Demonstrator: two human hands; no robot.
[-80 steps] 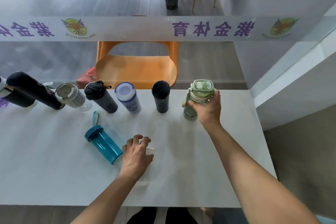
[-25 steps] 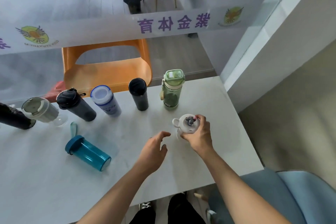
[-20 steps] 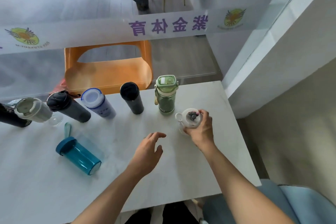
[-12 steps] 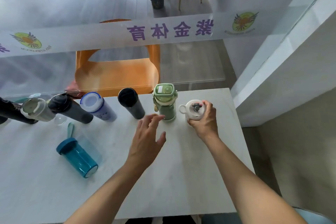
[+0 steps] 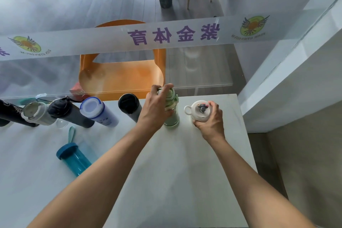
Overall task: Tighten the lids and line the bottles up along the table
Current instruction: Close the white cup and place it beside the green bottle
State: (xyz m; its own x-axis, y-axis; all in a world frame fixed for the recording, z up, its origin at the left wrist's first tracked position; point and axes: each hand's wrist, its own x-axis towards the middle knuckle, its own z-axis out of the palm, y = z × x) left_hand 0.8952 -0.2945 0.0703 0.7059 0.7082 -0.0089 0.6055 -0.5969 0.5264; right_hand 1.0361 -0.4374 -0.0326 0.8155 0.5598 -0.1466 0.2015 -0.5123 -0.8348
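Hands: left hand (image 5: 155, 109) fingers gripping green bottle (image 5: 171, 114), right hand (image 5: 211, 120) fingers gripping white bottle (image 5: 199, 112), prob. aligning row w/ lids up on surface (image 5: 166, 172).

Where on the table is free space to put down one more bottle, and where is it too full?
The table is bare across its near half, between the teal bottle and the right edge. A small bare strip lies right of the white bottle. The far edge is crowded: a row of bottles runs from the left side to the green bottle, held by the left hand.
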